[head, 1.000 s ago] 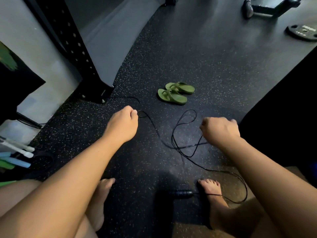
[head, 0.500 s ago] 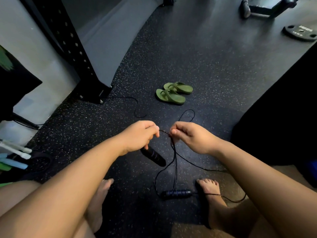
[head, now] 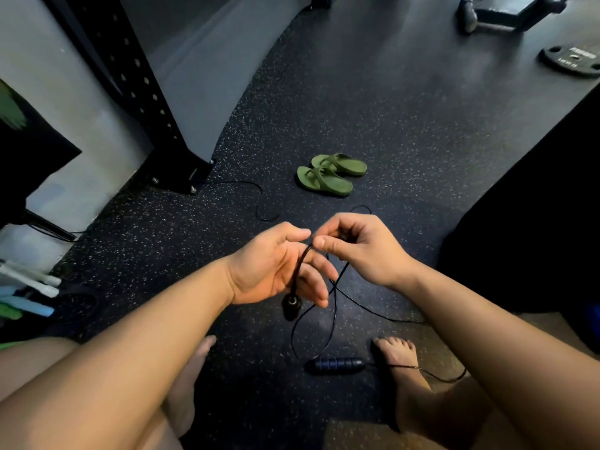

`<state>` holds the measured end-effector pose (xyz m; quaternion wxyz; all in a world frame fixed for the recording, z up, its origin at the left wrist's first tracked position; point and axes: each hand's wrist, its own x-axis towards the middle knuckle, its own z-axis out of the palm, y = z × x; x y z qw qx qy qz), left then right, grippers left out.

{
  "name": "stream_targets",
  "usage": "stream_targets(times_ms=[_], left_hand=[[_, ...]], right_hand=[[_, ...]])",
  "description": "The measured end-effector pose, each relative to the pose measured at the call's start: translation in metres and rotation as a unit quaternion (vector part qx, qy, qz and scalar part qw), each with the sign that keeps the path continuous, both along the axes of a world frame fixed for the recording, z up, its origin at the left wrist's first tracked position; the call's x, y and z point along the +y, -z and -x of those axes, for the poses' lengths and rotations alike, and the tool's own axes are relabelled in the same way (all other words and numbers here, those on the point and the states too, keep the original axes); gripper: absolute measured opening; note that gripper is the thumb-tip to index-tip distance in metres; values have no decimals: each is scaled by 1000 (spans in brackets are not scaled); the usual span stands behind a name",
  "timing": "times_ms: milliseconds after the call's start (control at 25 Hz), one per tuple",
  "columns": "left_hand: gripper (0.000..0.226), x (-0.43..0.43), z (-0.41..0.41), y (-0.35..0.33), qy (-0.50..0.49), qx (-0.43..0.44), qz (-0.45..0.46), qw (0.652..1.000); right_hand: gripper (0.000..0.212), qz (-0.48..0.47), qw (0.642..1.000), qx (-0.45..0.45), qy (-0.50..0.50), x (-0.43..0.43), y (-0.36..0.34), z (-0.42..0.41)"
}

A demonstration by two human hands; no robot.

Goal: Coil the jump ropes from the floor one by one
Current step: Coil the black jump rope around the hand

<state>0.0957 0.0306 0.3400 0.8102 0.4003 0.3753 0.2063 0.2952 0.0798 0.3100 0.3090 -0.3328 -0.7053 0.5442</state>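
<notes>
A black rubber floor flecked with pale specks (head: pixel 373 102) is seen from above. Toward its far left corner a black perforated steel upright (head: pixel 136 89) is bolted down, and near its far right edge a round black weight plate (head: pixel 571 58) is laid flat. A pair of green foam flip-flops (head: pixel 328 177) is set side by side at the middle of the floor, unmoved over the last half second. A bare right foot (head: pixel 399 365) and a bare left foot (head: pixel 193 375) are planted toward the near edge.

The left hand (head: pixel 272 271) has been turned palm-up since the earlier frame, where its knuckles were uppermost. Its fingers are now loosely extended and slightly spread, and the thin black jump rope cord (head: pixel 302 269) is laid across them. The right hand (head: pixel 363 251) is held just beside it, with the cord pinched between thumb and curled forefinger. From there the cord is dropped in crossing loops to the floor between the feet.

The black cylindrical rope handle (head: pixel 291 305), earlier slanted out below the left hand, is now hung beneath its fingers with its end cap toward the camera. The second, ribbed dark-blue handle (head: pixel 337 365) is left lying just beside the right foot's toes, as before. At the floor's left edge, white, blue and green handles of other ropes (head: pixel 35 293) are bunched.
</notes>
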Motion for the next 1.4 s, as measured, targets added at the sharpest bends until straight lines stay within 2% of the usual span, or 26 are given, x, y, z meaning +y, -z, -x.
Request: stream_targets(times_ms=[280,400,480,640,840,1000,1200,1280,1400], left_hand=[[58,0,-2,-1,-66,2,-25,998],[60,-1,-2,-1,-56,-3,-19,998],[58,-3,-3,-1,-48,16,-20,999],[56,0,4,-10,-104,-39,-14,994],[77,7,7,-3,-185,-196,-6,963],[95,14,7,0,-242,-194,-26,950],[113,22,13,6,-316,-154,-49,935],[119,23,12,9,-326,-124,-55,936],[125,22,4,14,-277,-11,-71,958]], right_hand=[[4,46,999,10,-3,6,-4,-6],[2,55,998,14,-21,4,-6,-4],[10,50,998,3,-30,2,-6,-2],[25,17,997,-68,17,6,7,-7],[23,40,983,-175,-24,-4,26,-7],[17,62,956,-272,-91,-17,23,1],[31,-101,908,-373,-162,-25,-2,5],[37,-160,894,-381,-174,-27,-8,8],[36,-213,900,-346,-159,-26,-17,9]])
